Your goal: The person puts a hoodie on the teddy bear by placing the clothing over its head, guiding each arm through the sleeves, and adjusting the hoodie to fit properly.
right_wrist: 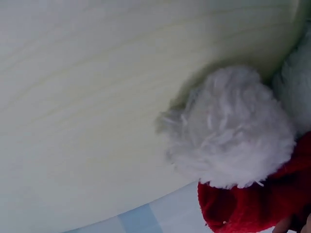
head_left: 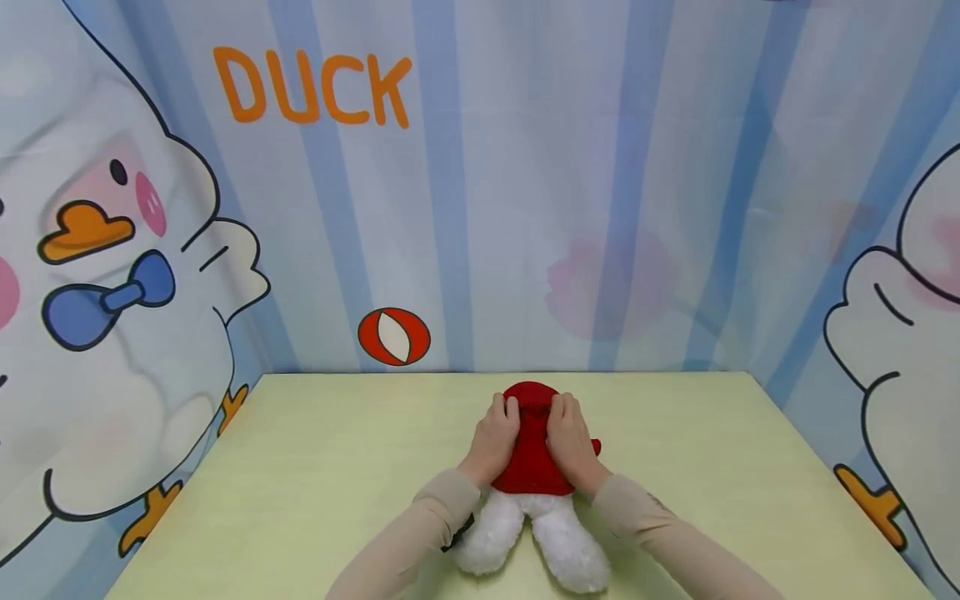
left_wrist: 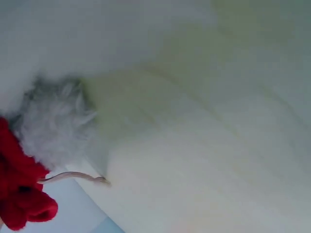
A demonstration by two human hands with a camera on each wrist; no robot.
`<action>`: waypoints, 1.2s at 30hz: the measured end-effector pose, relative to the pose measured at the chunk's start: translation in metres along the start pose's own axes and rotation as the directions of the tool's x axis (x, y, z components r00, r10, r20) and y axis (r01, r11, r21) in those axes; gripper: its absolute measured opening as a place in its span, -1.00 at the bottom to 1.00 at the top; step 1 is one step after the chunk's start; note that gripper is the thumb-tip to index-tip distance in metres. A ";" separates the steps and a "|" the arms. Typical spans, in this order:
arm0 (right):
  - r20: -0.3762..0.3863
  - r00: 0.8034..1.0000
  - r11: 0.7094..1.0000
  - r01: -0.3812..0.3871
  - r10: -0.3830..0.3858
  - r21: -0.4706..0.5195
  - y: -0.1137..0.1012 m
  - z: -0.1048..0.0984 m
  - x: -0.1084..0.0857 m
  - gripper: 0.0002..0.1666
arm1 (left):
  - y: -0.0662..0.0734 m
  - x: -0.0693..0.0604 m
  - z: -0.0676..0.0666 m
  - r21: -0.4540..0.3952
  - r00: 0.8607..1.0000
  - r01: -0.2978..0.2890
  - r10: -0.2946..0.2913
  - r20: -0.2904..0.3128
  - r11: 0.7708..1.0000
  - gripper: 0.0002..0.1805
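Observation:
A white fluffy plush toy lies on the pale table, its two legs toward the near edge and a red garment over its upper part. My left hand grips the garment's left side with curled fingers; my right hand grips its right side. In the left wrist view, red cloth and white fur show at the left, with a thin cord beside them. The right wrist view has a white furry part above red cloth, fingertips at its lower right corner.
The pale yellow table extends to both sides of the toy. Behind it hangs a blue and white striped backdrop with printed ducks, a ball and lettering. A small dark item shows beside my left sleeve.

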State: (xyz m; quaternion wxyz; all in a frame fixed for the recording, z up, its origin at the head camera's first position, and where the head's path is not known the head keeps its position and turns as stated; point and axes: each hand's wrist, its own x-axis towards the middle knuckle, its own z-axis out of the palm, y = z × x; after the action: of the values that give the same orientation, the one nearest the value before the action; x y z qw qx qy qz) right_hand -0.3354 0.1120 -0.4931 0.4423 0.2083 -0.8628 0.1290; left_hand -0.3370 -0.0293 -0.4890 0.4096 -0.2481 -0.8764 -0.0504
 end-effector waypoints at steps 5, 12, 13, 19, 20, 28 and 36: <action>-0.144 0.986 0.991 0.067 -0.083 -0.114 -0.001 0.007 0.000 -0.56 | -0.003 -0.003 -0.001 0.199 0.991 -0.119 0.127 -0.030 0.973 -0.50; -0.183 0.965 0.952 0.132 -0.187 -0.276 -0.003 0.010 -0.001 -0.56 | -0.007 -0.010 0.000 0.245 0.978 -0.142 0.175 -0.116 0.959 -0.60; -0.184 0.962 0.940 0.140 -0.204 -0.312 -0.003 0.010 -0.001 -0.55 | -0.007 -0.010 0.002 0.217 0.976 -0.131 0.164 -0.142 0.967 -0.61; -0.132 0.972 0.963 0.165 -0.196 -0.214 -0.001 0.007 -0.003 -0.53 | -0.006 -0.013 0.005 0.216 0.970 -0.137 0.175 -0.169 0.967 -0.73; -0.075 0.984 0.981 0.153 -0.163 -0.121 0.000 0.006 -0.003 -0.55 | -0.006 -0.013 0.003 0.177 0.978 -0.132 0.157 -0.135 0.975 -0.79; 0.483 0.875 0.877 -0.259 0.036 0.405 0.020 -0.022 0.019 -0.57 | -0.027 0.009 -0.018 -0.524 0.919 0.222 0.003 0.394 0.822 -0.68; 0.565 0.824 0.895 -0.277 0.034 0.350 0.020 -0.022 0.040 -0.72 | -0.031 0.026 -0.022 -0.417 0.851 0.295 -0.038 0.524 0.860 -0.61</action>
State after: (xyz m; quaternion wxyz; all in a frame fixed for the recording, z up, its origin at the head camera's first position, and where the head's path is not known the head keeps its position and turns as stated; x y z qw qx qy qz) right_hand -0.3497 0.1285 -0.4486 0.1111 0.2533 -0.9187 0.2820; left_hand -0.3503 -0.0529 -0.4514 0.0882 -0.2668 -0.9297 -0.2380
